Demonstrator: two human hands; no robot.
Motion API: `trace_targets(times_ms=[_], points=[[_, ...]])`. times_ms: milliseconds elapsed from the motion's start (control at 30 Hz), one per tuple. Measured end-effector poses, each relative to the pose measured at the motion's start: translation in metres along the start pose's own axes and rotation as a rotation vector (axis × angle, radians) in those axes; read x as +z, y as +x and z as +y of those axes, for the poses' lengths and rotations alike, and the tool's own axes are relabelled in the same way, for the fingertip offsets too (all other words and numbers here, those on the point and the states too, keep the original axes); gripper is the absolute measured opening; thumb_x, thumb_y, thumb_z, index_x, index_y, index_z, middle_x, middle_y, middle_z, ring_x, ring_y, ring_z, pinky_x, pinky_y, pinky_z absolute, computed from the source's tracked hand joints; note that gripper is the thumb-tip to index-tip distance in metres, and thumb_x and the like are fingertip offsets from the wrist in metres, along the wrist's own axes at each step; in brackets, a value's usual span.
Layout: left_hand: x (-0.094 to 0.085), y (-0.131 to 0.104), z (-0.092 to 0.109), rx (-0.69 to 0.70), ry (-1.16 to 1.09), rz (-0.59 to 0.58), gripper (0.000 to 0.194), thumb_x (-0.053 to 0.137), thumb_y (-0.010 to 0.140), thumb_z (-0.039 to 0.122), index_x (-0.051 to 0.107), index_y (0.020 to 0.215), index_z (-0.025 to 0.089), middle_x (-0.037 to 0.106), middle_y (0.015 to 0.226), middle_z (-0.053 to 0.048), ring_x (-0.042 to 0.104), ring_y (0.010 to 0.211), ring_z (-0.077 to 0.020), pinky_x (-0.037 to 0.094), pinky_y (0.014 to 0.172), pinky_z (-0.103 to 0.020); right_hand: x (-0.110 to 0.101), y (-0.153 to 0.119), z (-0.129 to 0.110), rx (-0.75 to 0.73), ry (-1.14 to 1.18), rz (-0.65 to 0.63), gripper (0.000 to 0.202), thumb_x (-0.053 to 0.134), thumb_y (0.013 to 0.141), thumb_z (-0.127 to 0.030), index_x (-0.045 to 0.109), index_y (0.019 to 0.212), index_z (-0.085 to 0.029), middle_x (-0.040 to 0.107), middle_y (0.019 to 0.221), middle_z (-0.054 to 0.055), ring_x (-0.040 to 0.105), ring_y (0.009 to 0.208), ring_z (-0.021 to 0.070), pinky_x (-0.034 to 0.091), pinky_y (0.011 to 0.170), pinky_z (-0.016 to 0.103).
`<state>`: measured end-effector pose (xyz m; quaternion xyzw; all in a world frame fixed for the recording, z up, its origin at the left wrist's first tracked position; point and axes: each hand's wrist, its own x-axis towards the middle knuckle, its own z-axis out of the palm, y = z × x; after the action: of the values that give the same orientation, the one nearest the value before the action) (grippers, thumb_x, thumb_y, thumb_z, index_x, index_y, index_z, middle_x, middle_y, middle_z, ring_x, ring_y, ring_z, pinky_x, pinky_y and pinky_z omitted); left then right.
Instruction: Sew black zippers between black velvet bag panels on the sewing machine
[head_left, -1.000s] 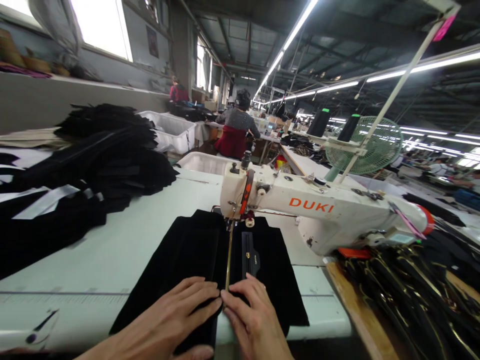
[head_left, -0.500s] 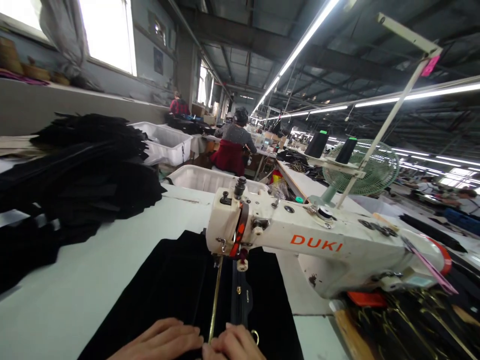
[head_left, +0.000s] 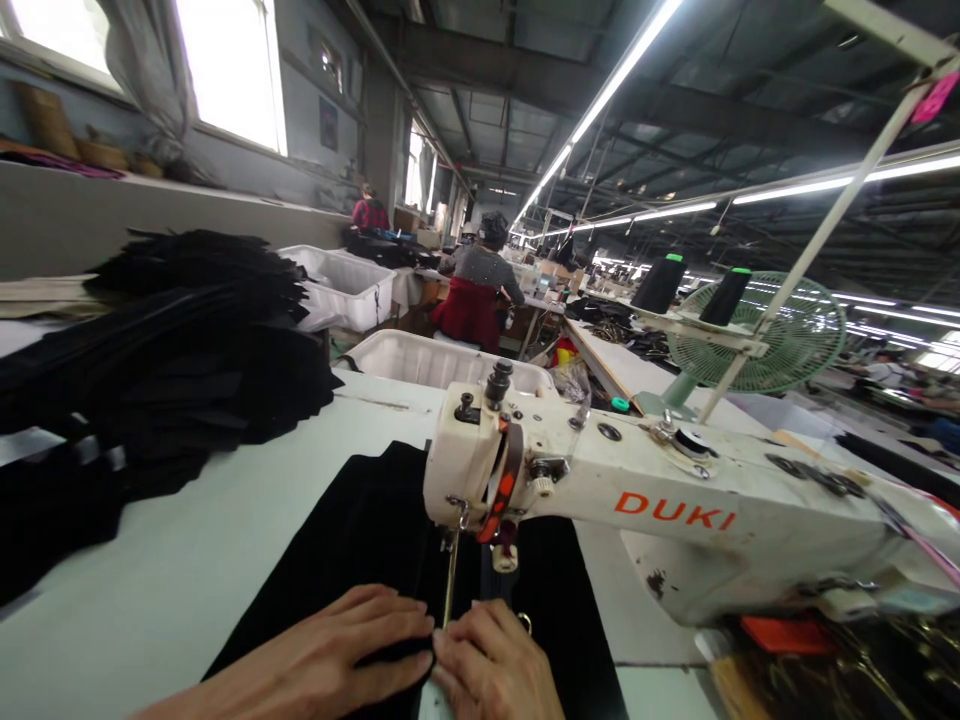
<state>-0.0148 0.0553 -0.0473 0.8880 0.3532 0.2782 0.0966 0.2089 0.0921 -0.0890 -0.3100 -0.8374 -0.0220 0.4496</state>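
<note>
Black fabric (head_left: 352, 530) lies under the head of a white sewing machine (head_left: 570, 470) marked DUKI. A gold zipper strip (head_left: 452, 580) runs down the fabric from the needle area toward my hands. My left hand (head_left: 367, 640) lies on the fabric left of the strip, thumb apart from the fingers. On the strip's right side, my right hand (head_left: 495, 660) has its fingers bent and pressed together at the strip's lower end. A gold ring (head_left: 525, 622) shows beside the right hand.
Black fabric pieces (head_left: 225, 370) are heaped at the left. White bins (head_left: 442, 358) stand behind the machine, and a person (head_left: 480, 280) sits beyond. Thread cones (head_left: 660, 285) and a green fan (head_left: 787, 330) rise at the right, above gold-trimmed pieces (head_left: 892, 660).
The fabric and both hands have moved forward, closer to the needle. Less of the gold strip shows between hands and machine. The view has shifted slightly left.
</note>
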Motion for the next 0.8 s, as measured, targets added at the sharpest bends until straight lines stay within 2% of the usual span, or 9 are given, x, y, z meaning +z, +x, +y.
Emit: trace_targets(times_ms=[100,200,300,400,567,667,800], points=[[-0.008,0.0,-0.005,-0.017,0.062,-0.008,0.048,0.068,0.091,0.048,0.061,0.137,0.036,0.063,0.139,-0.002,0.062,0.124,-0.0272,0.046,0.109,-0.042,-0.01,0.017,0.0,0.012,0.065,-0.053,0.01,0.059,0.093,-0.022,0.066,0.087,-0.024,0.068,0.075,-0.001,0.064,0.068,0.0172,0.053,0.056,0.024],[-0.025,0.009,-0.011,0.042,0.087,-0.019,0.052,0.068,0.091,0.052,0.058,0.14,0.036,0.06,0.142,-0.001,0.061,0.126,-0.0253,0.051,0.104,-0.036,-0.018,0.03,0.003,0.007,0.069,-0.129,0.01,0.063,0.088,-0.014,0.065,0.088,-0.024,0.069,0.078,-0.003,0.066,0.071,0.0168,0.053,0.058,0.023],[-0.045,0.027,-0.012,0.083,0.107,-0.103,0.053,0.072,0.09,0.048,0.059,0.139,0.035,0.061,0.141,0.0,0.062,0.125,-0.0249,0.053,0.101,-0.033,-0.017,0.035,0.009,0.033,0.062,-0.156,0.019,0.069,0.081,-0.007,0.065,0.087,-0.025,0.07,0.08,-0.005,0.067,0.07,0.0165,0.054,0.061,0.023],[-0.057,0.046,-0.01,0.063,0.158,-0.209,0.056,0.079,0.084,0.04,0.062,0.136,0.032,0.063,0.138,-0.002,0.063,0.122,-0.0285,0.056,0.097,-0.035,-0.011,0.039,0.015,0.064,0.063,-0.181,0.029,0.07,0.076,-0.002,0.067,0.092,-0.026,0.072,0.087,-0.004,0.069,0.075,0.0179,0.055,0.065,0.024],[-0.06,0.061,-0.009,0.077,0.23,-0.237,0.051,0.079,0.082,0.034,0.067,0.13,0.025,0.065,0.135,-0.006,0.063,0.122,-0.0291,0.056,0.097,-0.036,-0.01,0.043,0.02,0.163,0.086,-0.205,0.033,0.07,0.077,-0.001,0.07,0.097,-0.028,0.074,0.094,-0.002,0.07,0.085,0.0203,0.057,0.075,0.028],[-0.059,0.063,-0.01,0.094,0.26,-0.231,0.05,0.078,0.083,0.033,0.067,0.131,0.022,0.066,0.134,-0.008,0.063,0.122,-0.0286,0.054,0.1,-0.037,-0.016,0.039,0.02,0.241,0.013,-0.209,0.036,0.074,0.075,-0.005,0.07,0.103,-0.028,0.073,0.104,0.002,0.069,0.095,0.0264,0.058,0.085,0.038],[-0.056,0.062,-0.014,0.059,0.244,-0.303,0.054,0.076,0.086,0.033,0.062,0.137,0.02,0.06,0.141,-0.01,0.058,0.129,-0.0308,0.049,0.104,-0.041,-0.019,0.033,0.019,0.318,-0.151,-0.23,0.044,0.079,0.071,-0.015,0.064,0.112,-0.018,0.067,0.116,0.015,0.062,0.107,0.0371,0.055,0.088,0.053]])
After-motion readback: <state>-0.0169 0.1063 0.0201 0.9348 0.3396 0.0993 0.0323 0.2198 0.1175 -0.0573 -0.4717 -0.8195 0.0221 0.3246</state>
